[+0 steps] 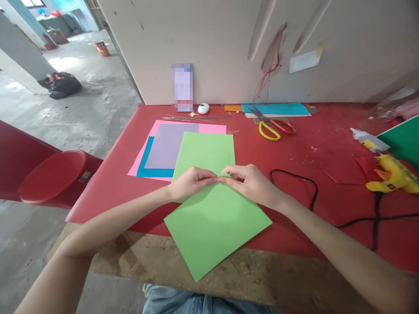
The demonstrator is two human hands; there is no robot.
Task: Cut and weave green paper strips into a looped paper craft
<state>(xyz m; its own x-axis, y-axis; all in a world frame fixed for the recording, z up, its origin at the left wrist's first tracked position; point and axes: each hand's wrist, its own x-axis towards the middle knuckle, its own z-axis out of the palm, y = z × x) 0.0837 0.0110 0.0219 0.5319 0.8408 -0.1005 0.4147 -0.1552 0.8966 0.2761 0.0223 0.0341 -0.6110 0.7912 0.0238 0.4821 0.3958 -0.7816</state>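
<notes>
A light green paper sheet [212, 226] lies turned like a diamond over the front edge of the red table [294, 148]. My left hand [191, 181] and my right hand [250, 181] meet at its top corner, both pinching the paper with fingertips close together. Behind them lies a second green sheet [206, 150], flat, partly covering a stack of grey [168, 146], blue [147, 161] and pink paper [212, 128].
Scissors [273, 127] with yellow and red handles lie near more coloured sheets [276, 109] by the wall. A yellow glue gun [393, 176] with a black cord [307, 183] sits at the right, beside a glue bottle [368, 139]. A red stool [55, 176] stands to the left.
</notes>
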